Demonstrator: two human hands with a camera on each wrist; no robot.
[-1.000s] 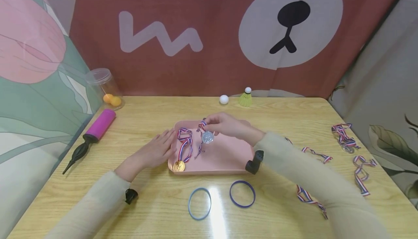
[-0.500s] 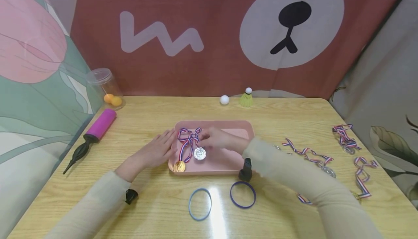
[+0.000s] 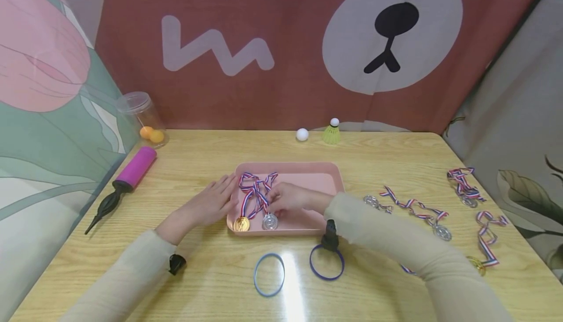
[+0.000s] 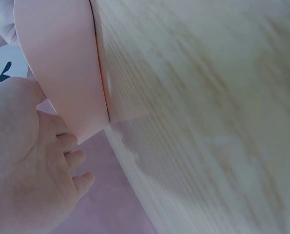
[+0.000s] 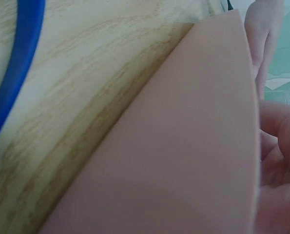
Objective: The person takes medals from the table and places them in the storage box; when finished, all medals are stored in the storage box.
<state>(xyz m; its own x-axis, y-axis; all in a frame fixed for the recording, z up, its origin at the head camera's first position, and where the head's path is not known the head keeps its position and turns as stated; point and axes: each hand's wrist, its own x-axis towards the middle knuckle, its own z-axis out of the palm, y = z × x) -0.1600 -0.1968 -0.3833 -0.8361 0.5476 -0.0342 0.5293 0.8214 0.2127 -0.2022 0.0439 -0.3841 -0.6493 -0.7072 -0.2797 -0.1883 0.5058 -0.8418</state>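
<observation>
A pink tray [image 3: 303,230] sits mid-table. Inside it at the left lies a gold medal [image 3: 241,224] on a red, white and blue ribbon. Just right of that lies a silver medal [image 3: 270,221], face up near the tray's front wall, its striped ribbon trailing back. My right hand [image 3: 288,198] reaches into the tray with curled fingers and pinches this ribbon just above the disc; the tray wall hides the fingertips in the right wrist view. With fingers straight, my left hand [image 3: 211,202] rests against the tray's left side, its fingers [image 4: 67,141] along the outer wall.
Two wristbands, light blue [image 3: 255,280] and dark blue [image 3: 341,264], lie in front. Several medals, including a silver one [image 3: 442,232], are spread at right. A pink pump [image 3: 138,165] and a jar [image 3: 134,102] stand left; a white ball [image 3: 302,134] and shuttlecock [image 3: 332,134] are behind.
My right hand has lowered the silver medal into the tray and drawn it toward the front wall beside the gold medal. The left hand has stayed in place.
</observation>
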